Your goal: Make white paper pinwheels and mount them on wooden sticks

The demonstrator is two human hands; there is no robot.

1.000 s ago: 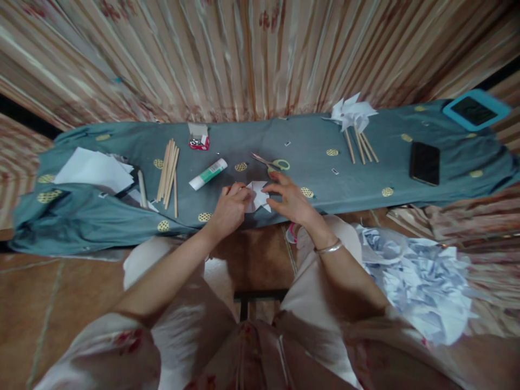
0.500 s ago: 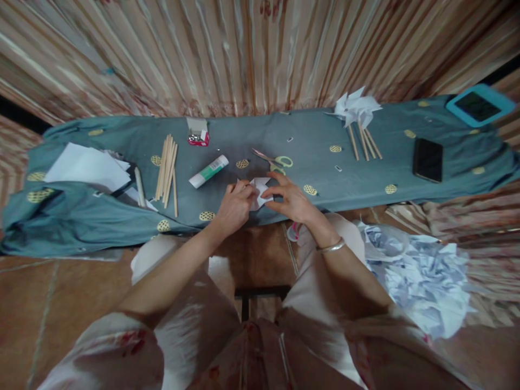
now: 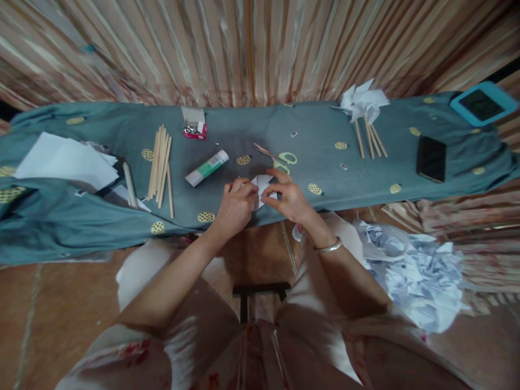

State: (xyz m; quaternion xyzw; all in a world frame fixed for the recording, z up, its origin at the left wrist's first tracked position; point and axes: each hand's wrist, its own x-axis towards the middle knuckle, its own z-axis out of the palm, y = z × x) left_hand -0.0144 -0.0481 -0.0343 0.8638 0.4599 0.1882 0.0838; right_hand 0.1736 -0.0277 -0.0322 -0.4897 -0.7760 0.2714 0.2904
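Note:
A small folded piece of white paper (image 3: 262,186) lies between my two hands at the front edge of the cloth-covered table. My left hand (image 3: 238,205) is closed on its left side, with the fingers curled over it. On the other side my right hand (image 3: 290,196) pinches the paper between thumb and fingers. Just behind the hands lie scissors (image 3: 280,160) with pale green handles, blades apart. A glue stick (image 3: 207,168) with a green and white label rests to the left.
Wooden sticks (image 3: 160,168), a red box of metal pins (image 3: 194,125) and white paper sheets (image 3: 67,162) lie left. Paper pinwheels (image 3: 363,101), a black phone (image 3: 431,158) and a blue-framed device (image 3: 483,104) are right. A bag of folded paper (image 3: 422,276) stands on the floor.
My right fingers have drawn in closer on the paper, and its upper part now looks folded further over. The camera view has shifted slightly; the table items stay in place.

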